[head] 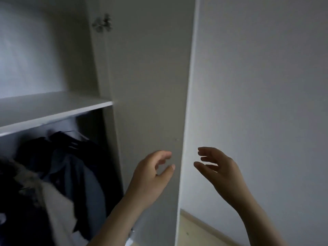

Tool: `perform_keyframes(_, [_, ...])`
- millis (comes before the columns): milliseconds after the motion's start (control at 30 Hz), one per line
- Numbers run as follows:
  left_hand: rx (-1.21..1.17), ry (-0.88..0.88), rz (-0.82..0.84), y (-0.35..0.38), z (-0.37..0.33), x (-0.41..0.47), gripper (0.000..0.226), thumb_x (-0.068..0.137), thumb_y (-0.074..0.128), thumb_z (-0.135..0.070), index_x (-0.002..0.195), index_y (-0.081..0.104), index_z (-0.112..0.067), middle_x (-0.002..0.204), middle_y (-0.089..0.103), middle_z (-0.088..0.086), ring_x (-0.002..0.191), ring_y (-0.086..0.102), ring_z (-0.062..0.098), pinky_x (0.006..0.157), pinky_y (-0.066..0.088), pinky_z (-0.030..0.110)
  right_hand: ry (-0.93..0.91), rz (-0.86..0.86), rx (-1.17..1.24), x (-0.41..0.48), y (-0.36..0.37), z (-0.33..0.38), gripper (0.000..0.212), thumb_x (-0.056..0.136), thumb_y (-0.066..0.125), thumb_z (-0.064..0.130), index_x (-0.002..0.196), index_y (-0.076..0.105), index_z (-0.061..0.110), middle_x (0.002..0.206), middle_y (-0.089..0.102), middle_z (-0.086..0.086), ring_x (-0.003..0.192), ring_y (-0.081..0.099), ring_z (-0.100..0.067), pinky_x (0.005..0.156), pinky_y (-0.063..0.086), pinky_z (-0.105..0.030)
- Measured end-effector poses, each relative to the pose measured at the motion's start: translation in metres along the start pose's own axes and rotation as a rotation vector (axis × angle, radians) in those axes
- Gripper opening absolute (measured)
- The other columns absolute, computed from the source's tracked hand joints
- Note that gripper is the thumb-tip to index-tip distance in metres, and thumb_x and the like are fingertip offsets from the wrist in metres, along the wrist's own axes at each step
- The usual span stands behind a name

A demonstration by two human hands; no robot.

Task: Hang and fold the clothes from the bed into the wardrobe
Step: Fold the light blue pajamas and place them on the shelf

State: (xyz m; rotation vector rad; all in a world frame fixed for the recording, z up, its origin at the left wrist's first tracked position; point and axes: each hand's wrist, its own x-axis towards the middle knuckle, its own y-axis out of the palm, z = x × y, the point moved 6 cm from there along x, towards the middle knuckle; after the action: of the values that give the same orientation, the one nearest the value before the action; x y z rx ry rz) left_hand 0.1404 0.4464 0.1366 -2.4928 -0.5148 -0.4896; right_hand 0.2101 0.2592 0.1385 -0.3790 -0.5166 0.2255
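Head view showed the wardrobe [35, 50] standing open at 9 o'clock, its white door [150, 86] swung out through the middle of the frame. A metal hinge [102, 23] sat at 11 o'clock on the door's inner face. A white shelf [53, 107] crossed the left side. Below it, at 8 o'clock, the clothes [71, 174] hung on dark hangers [71, 139]. A blue-grey garment hung nearest the door, with darker pieces behind it and a pale one blurred at 7 o'clock.

The left hand [152, 176] was raised at 6 o'clock in front of the door's inner face, fingers apart and loosely curved, gripping nothing. Whether it touched the door could not be told. The right hand [220, 171] was up at 4 o'clock, beyond the door's free edge and against the grey wall [266, 86], its fingers also spread and lightly bent, holding nothing. The door's edge ran between the two hands. A strip of light floor [195, 231] showed at 5 o'clock.
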Motion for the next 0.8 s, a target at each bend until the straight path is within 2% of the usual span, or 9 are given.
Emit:
perform_keyframes(100, [-0.087, 0.037, 0.167, 0.103, -0.043, -0.008, 0.026, 0.087, 0.064, -0.025, 0.112, 0.062, -0.034, 0.108, 0.063, -0.025, 0.105, 0.057, -0.007, 0.095, 0.046, 0.021, 0.07, -0.109, -0.109, -0.038, -0.096, -0.038, 0.031, 0.082, 0.073, 0.029, 0.111, 0.062, 0.035, 0.106, 0.066, 0.023, 0.099, 0.061, 0.006, 0.079, 0.051, -0.012])
perform_keyframes(200, [-0.166, 0.073, 0.309, 0.2, -0.09, -0.026, 0.027, 0.088, 0.063, -0.025, 0.114, 0.061, -0.032, 0.11, 0.063, -0.025, 0.105, 0.057, -0.006, 0.096, 0.046, 0.02, 0.144, -0.224, -0.204, -0.085, -0.19, -0.07, 0.034, 0.082, 0.073, 0.029, 0.113, 0.06, 0.034, 0.105, 0.066, 0.019, 0.098, 0.062, 0.004, 0.083, 0.053, -0.017])
perform_keyframes(467, [-0.294, 0.215, 0.65, 0.382, -0.193, -0.084, 0.026, 0.089, 0.063, -0.025, 0.115, 0.061, -0.03, 0.108, 0.063, -0.023, 0.104, 0.056, -0.006, 0.091, 0.045, 0.015, 0.361, -0.524, -0.353, -0.217, -0.369, -0.118, 0.034, 0.083, 0.071, 0.031, 0.116, 0.059, 0.031, 0.106, 0.066, 0.017, 0.098, 0.063, 0.001, 0.083, 0.054, -0.021])
perform_keyframes(667, [-0.373, 0.324, 0.971, 0.504, -0.26, -0.142, 0.025, 0.086, 0.066, -0.023, 0.11, 0.063, -0.029, 0.104, 0.065, -0.019, 0.097, 0.059, -0.004, 0.085, 0.05, 0.015, 0.595, -0.795, -0.43, -0.331, -0.453, -0.135, 0.032, 0.086, 0.069, 0.026, 0.115, 0.059, 0.03, 0.107, 0.065, 0.013, 0.094, 0.064, 0.001, 0.082, 0.055, -0.021])
perform_keyframes(767, [-0.445, 0.374, 1.111, 0.548, -0.295, -0.174, 0.022, 0.085, 0.067, -0.022, 0.105, 0.063, -0.031, 0.101, 0.065, -0.021, 0.092, 0.061, -0.007, 0.079, 0.049, 0.009, 0.719, -0.955, -0.426, -0.387, -0.479, -0.128, 0.032, 0.085, 0.069, 0.018, 0.115, 0.06, 0.023, 0.107, 0.065, 0.008, 0.095, 0.065, -0.005, 0.085, 0.056, -0.029])
perform_keyframes(800, [-0.463, 0.399, 1.17, 0.562, -0.307, -0.188, 0.022, 0.085, 0.067, -0.023, 0.105, 0.063, -0.031, 0.101, 0.066, -0.021, 0.092, 0.061, -0.006, 0.079, 0.049, 0.01, 0.766, -1.006, -0.448, -0.406, -0.487, -0.124, 0.032, 0.086, 0.069, 0.017, 0.117, 0.06, 0.021, 0.107, 0.065, 0.008, 0.095, 0.065, -0.005, 0.083, 0.056, -0.027])
